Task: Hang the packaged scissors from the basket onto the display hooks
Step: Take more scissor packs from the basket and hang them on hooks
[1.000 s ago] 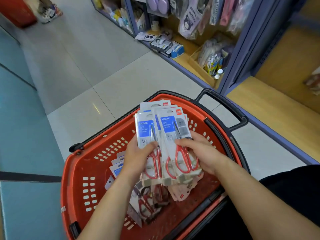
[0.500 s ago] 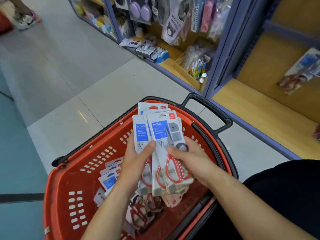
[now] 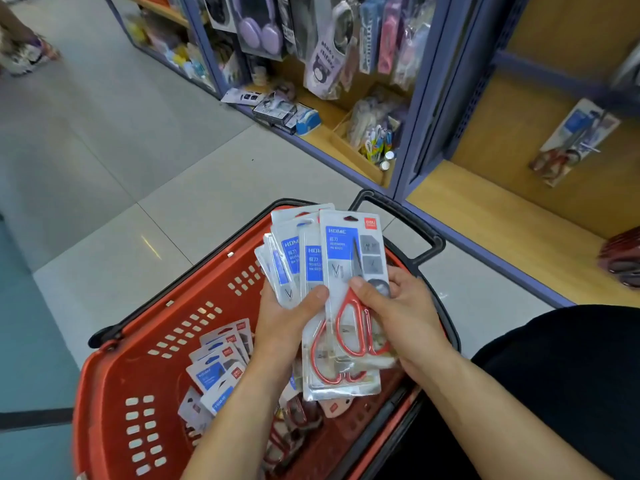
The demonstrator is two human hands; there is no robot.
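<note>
Separation is the step in hand: above the basket (image 3: 114, 393), your left hand (image 3: 282, 318) grips a fan of packaged scissors (image 3: 294, 258) while your right hand (image 3: 401, 317) pinches the front pack (image 3: 349, 244). Next, I judge, you slide it free and carry it beyond the basket to the display shelf (image 3: 502, 220).

Basket (image 3: 114, 393): red moulded plastic, perforated walls, slight sheen; handle (image 3: 403, 215): black plastic, matt
Scissors packs (image 3: 349, 258): printed card backs under clear glossy plastic blisters, catching glare
Scissors (image 3: 363, 323): grey metal blades, glossy red handle loops
Floor tiles (image 3: 138, 168): smooth, pale, softly reflective
Shelf boards (image 3: 502, 209): wood-look, matt
Shelf uprights (image 3: 414, 116): blue-grey, painted, smooth
Garment (image 3: 571, 375): black cloth, matt
</note>
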